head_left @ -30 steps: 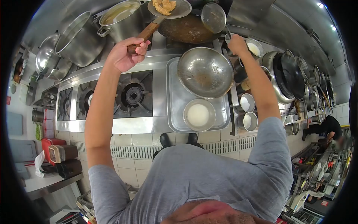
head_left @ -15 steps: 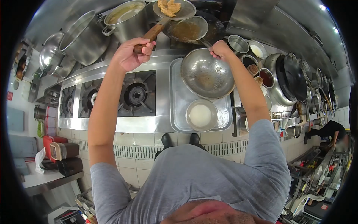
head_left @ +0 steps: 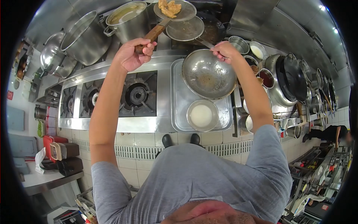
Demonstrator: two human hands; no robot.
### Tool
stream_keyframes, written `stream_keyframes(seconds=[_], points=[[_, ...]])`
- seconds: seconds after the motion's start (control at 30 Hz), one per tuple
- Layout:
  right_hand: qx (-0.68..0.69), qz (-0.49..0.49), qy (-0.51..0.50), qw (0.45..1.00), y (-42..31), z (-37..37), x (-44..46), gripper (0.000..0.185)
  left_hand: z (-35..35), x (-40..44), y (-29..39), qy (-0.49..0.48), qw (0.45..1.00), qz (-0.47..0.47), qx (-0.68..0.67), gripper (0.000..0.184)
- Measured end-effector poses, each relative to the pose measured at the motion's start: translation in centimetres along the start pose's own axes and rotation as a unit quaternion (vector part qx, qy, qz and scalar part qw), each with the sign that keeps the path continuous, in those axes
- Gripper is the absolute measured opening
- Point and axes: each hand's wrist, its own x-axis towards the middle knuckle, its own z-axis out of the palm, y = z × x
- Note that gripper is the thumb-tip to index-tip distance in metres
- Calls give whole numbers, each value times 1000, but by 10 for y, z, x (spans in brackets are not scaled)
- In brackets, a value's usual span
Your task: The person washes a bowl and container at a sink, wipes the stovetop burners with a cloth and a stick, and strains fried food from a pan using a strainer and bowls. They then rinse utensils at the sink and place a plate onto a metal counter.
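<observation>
My left hand [head_left: 136, 54] is wrapped round the wooden handle of a skimmer [head_left: 187, 13], which carries golden fried pieces [head_left: 169, 8]. My right hand [head_left: 225, 51] grips the thin metal handle of a fine-mesh strainer [head_left: 184, 30]. The strainer's mesh looks bare, and it is held over a dark wok [head_left: 217, 31] on the back burner, hiding part of it. Just below my right hand, a wide steel wok [head_left: 209, 72] rests on a metal tray [head_left: 177, 119]. A bowl of white contents [head_left: 202, 116] sits on the tray's near side.
Gas burners [head_left: 138, 95] lie left of the tray. A stockpot [head_left: 128, 28] and a larger pot [head_left: 86, 39] stand behind them. At right are a container of red sauce [head_left: 266, 77] and stacked woks [head_left: 294, 78]. Another person [head_left: 328, 134] is far right.
The strainer in my right hand has moved slightly up and left, and its mesh now looks grey instead of brown. My left hand and the skimmer stay nearly still. The other person has shifted.
</observation>
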Motion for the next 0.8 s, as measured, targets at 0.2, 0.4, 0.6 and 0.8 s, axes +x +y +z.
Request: stream_keyframes(seconds=[0.2, 0.4, 0.6, 0.8], points=[[-22, -52, 53, 997, -13, -39, -8, 12, -3, 1, 0, 11, 1000, 2, 2, 32], [-260, -109, 230, 931, -34, -78, 3, 12, -5, 1, 1, 7, 1000, 4, 6, 32], [-523, -154, 353, 760, -13, -87, 32, 23, -5, 4, 2, 9, 1000, 0, 3, 31], [-427, -65, 227, 873, 5, -55, 59, 22, -3, 7, 5, 23, 1000, -2, -1, 32]])
